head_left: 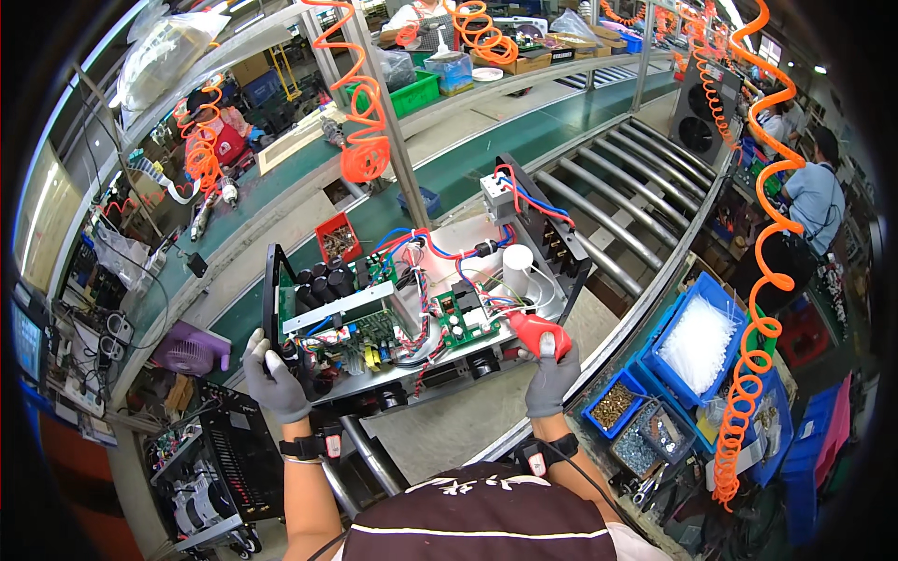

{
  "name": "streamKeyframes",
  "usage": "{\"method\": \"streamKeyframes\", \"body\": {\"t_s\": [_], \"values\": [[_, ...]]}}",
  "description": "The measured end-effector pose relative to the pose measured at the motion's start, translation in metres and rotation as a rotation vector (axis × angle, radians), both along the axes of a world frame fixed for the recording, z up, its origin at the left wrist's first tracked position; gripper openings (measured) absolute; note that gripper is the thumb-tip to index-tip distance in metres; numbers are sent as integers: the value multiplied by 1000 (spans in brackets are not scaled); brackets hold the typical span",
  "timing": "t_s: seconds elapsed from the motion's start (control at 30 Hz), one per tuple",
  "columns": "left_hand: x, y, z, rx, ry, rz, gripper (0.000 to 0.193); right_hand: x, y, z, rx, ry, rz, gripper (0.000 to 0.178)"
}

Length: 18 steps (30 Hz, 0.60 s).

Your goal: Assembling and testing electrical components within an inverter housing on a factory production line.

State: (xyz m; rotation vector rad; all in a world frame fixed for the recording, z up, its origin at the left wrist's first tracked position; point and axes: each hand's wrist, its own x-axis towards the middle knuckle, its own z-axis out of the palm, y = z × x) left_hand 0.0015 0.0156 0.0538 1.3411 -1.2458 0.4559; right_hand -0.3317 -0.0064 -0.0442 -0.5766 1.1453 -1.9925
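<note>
In front of me lies an open electronics chassis (440, 369), a metal tray with green circuit boards (468, 320), black capacitors, a white cylinder (517, 266) and red and blue wires. My left hand (277, 383), in a grey glove, is at the chassis's near left corner beside its black end panel (272, 290). Its fingers look extended and apart; whether they touch the panel is unclear. My right hand (552, 379), also gloved, is closed around a red, rounded hand tool (539, 334) at the near right edge. The tool's working end is hidden, so its exact kind cannot be told.
Roller conveyor (617, 206) runs to the back right. At right stand blue bins with white strips (700, 344) and screws (614, 406). A red parts bin (337, 239) sits behind the chassis. Orange coiled hoses (774, 271) hang overhead. A purple fan (190, 349) stands left. Co-workers (816, 192) are farther off.
</note>
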Motion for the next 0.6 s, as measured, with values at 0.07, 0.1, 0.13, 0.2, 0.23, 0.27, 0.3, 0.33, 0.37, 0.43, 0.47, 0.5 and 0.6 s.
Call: {"method": "streamKeyframes", "body": {"t_s": [0.07, 0.1, 0.13, 0.2, 0.23, 0.27, 0.3, 0.33, 0.37, 0.43, 0.47, 0.5, 0.6], "values": [[0, 0, 0, 3, -8, 3, 19, -7, 1, 1, -16, 31, 18, 24], [0, 0, 1, 6, -7, 2, 19, -11, 2, 3, -9, 118, 5, 26], [0, 0, 1, 14, -23, 3, 19, -14, 4, 6, 2, 189, -24, 28], [1, -1, 2, 3, -4, -4, 18, -22, 14, 16, -20, 245, -62, 27], [1, -1, 2, 6, 11, -10, 18, -29, 22, 23, -8, 334, -83, 26], [1, 0, 1, 30, 14, -16, 18, -34, 30, 31, 6, 406, -121, 25], [1, 0, 1, 24, 33, -16, 18, -38, 35, 39, -8, 332, -151, 23], [2, 0, 0, 20, 29, -17, 19, -43, 36, 48, -17, 512, -258, 22], [2, 0, 0, 29, 20, -16, 19, -43, 35, 56, -50, 572, -248, 21], [2, 0, -1, 19, 30, -16, 19, -41, 25, 71, -102, 612, -270, 21], [2, -1, -1, 35, 24, -8, 19, -39, 16, 78, -95, 761, -229, 21], [3, 0, -1, 44, 19, 1, 20, -37, 8, 82, -59, 904, -191, 21], [5, 0, -2, 52, 12, -7, 19, -26, -25, 86, -128, 934, -74, 22]]}}
